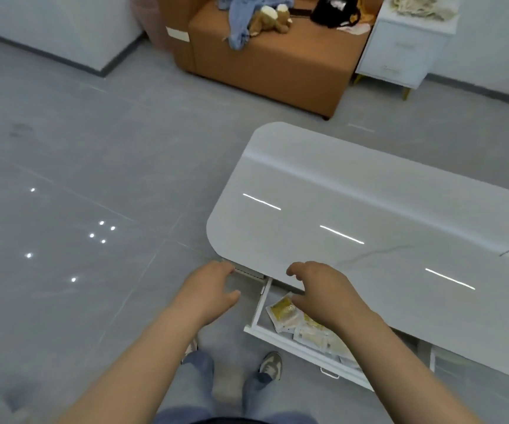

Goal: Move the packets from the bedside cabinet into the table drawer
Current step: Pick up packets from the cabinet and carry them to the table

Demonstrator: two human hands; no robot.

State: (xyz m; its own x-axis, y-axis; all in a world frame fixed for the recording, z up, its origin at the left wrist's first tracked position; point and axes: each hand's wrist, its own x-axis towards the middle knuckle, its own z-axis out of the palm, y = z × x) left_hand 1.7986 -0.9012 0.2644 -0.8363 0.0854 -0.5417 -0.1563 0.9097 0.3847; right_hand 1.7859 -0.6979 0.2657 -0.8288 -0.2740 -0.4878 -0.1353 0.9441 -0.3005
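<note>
So the white table [369, 194] is the main thing here: glossy top, rounded corners, ceiling lights reflecting off it. Its drawer [258, 304] is out from under the near edge, and the packets [284, 312] are already inside it. They're yellowish and see-through and lie in a loose overlapping pile, partly hidden under the right forearm. There's a little wire handle [329, 373] on the drawer front. The left hand [213, 286] is just off the table's near-left corner, fingers loosely curled with the thumb sticking out, holding nothing. The right hand [317, 289] hangs over the table's near edge, right above the open drawer, fingers bent down in a relaxed claw and also empty. Can't tell if its fingertips actually touch the tabletop. Below the table's near edge you can see jeans and a sneaker [271, 364] on the grey tiled floor. Well beyond the far side of the table sits the white bedside cabinet [400, 50], two drawers, with something pale and crumpled on top that's too blurry to make out. Just left of that, also past the table's far edge, is an orange sofa [271, 65] with a plush toy [270, 18], a blue cloth [241, 16] and a black bag [334, 9] on it.
</note>
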